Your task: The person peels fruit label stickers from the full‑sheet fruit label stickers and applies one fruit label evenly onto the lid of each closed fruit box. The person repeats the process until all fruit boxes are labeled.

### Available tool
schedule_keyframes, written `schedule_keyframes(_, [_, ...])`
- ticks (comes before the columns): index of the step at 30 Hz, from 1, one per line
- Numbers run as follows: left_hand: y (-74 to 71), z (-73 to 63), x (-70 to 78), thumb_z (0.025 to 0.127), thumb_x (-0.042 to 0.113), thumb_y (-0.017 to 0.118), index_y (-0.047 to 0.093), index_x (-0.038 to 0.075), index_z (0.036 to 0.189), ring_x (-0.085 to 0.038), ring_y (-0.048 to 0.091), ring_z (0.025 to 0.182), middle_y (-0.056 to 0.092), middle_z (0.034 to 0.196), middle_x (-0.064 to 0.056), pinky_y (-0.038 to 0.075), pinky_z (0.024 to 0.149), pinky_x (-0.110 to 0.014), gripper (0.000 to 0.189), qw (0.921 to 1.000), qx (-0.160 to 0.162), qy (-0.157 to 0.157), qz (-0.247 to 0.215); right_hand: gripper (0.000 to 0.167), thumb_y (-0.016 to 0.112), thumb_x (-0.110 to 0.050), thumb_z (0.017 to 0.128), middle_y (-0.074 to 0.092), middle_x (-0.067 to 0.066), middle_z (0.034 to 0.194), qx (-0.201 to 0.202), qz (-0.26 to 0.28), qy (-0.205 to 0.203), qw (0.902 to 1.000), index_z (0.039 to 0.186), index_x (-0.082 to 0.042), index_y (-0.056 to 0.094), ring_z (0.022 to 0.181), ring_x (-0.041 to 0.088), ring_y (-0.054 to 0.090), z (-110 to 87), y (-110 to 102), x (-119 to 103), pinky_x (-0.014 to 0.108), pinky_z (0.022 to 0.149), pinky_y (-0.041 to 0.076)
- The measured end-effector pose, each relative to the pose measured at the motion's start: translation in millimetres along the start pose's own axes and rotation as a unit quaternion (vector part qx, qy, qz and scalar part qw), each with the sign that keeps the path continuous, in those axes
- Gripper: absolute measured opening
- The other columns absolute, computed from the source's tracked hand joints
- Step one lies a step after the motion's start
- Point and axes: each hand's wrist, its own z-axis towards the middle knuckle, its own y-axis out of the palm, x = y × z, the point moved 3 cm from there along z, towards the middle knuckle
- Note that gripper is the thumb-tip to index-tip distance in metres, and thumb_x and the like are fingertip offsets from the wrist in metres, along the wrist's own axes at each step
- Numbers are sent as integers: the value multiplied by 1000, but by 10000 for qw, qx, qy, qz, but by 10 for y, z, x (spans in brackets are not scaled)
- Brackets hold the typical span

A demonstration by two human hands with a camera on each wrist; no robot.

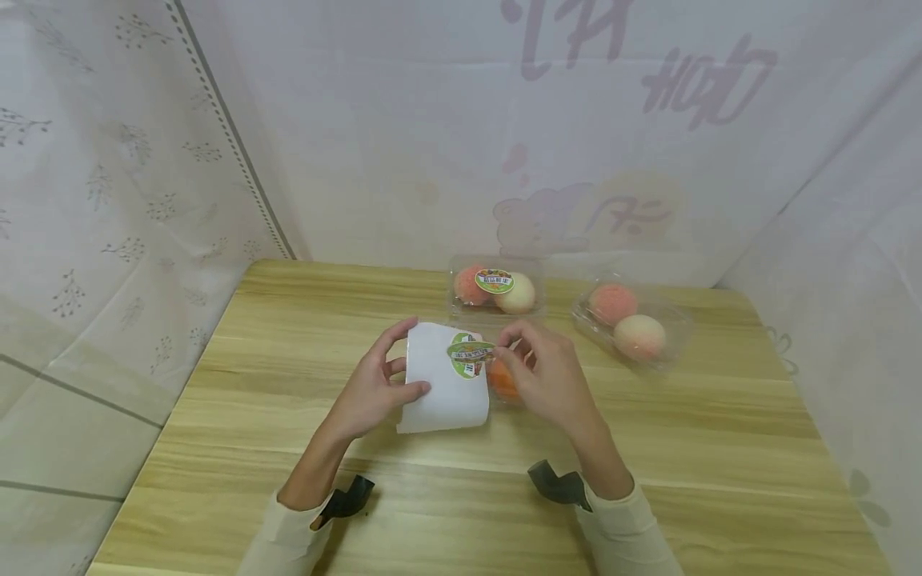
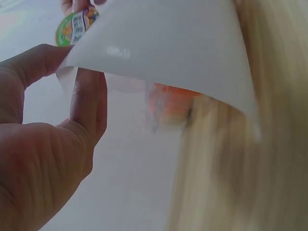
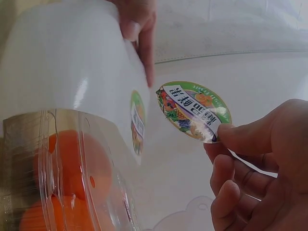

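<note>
My left hand (image 1: pixel 374 384) pinches the left edge of a white backing sheet (image 1: pixel 439 400), thumb on its face and fingers behind. One oval green sticker (image 3: pixel 138 122) with fruit pictures lies on that sheet. Between thumb and forefinger, my right hand (image 1: pixel 543 372) pinches another oval fruit sticker (image 3: pixel 195 111) by its edge; it is off the sheet and slightly bent. Below the sheet stands a clear plastic box (image 3: pixel 53 178) with orange fruits (image 3: pixel 72 166), partly hidden by the sheet and the right hand in the head view.
At the back of the wooden table (image 1: pixel 446 496), a clear box (image 1: pixel 461 310) of a pink and a cream fruit bears an oval sticker (image 1: pixel 495 281). Farther right, another clear box (image 1: pixel 666 320) holds similar fruits, with no sticker visible. Patterned cloth (image 1: pixel 403 144) hangs around the table.
</note>
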Motion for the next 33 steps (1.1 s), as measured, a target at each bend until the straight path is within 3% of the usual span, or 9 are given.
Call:
schedule_keyframes(6, [-220,-41,-129,93,-17,72,25,6,171,-49,62,134,29,168,-19,65,87,-42,94,9972,671,-330,53,14,80,-1,99,66,-4,84,27,22,15,10000,99,-12,71,75,14,61,4,-14,40,30,65,52])
schedule_keyframes(11, [-423,-87,-246,96,-15,69,20,4,172,-44,63,132,27,170,-17,62,87,-32,92,9890,1301,-698,62,12,80,-3,99,67,-4,83,-5,62,30,10000,100,-11,71,74,15,62,6,-36,42,30,65,53])
schedule_keyframes(17, [-673,-181,-350,98,-12,71,16,2,172,-44,64,131,33,167,-24,59,84,-26,94,9765,1785,-1022,636,10,79,-4,100,66,-4,83,-34,87,117,9999,100,-11,71,74,16,61,6,-58,47,31,65,53])
schedule_keyframes(22, [-856,-214,-402,97,-13,71,10,-5,171,-50,62,128,27,168,-31,59,82,-23,97,9665,2034,-1010,1196,11,79,-5,100,66,-4,83,-16,126,120,9998,99,-11,71,74,16,61,14,-69,50,31,65,54])
schedule_keyframes(24, [-914,-217,-405,96,-12,72,10,-9,170,-53,62,126,25,167,-34,61,84,-27,97,9603,2123,-978,1522,11,79,-5,100,66,-4,83,-9,138,110,9998,99,-12,70,74,16,61,15,-72,51,31,65,54])
schedule_keyframes(27, [-985,-217,-396,94,-6,76,13,-14,167,-56,60,126,25,165,-37,62,94,-44,98,9440,2276,-991,2174,12,79,-4,100,66,-4,82,4,151,103,9998,99,-12,70,73,16,61,14,-75,55,30,65,54])
schedule_keyframes(30, [-1040,-220,-387,89,0,80,17,-17,164,-58,54,131,26,161,-39,53,108,-62,100,9232,2418,-1056,2795,13,79,-3,99,66,-4,82,18,159,97,9998,99,-12,70,73,16,61,11,-79,63,30,65,54])
schedule_keyframes(33, [-1088,-237,-388,86,3,82,20,-17,164,-59,48,135,28,159,-39,45,113,-68,102,9059,2526,-1182,3187,13,79,-2,99,67,-4,82,37,148,95,9998,99,-12,71,73,15,62,9,-81,85,30,65,54])
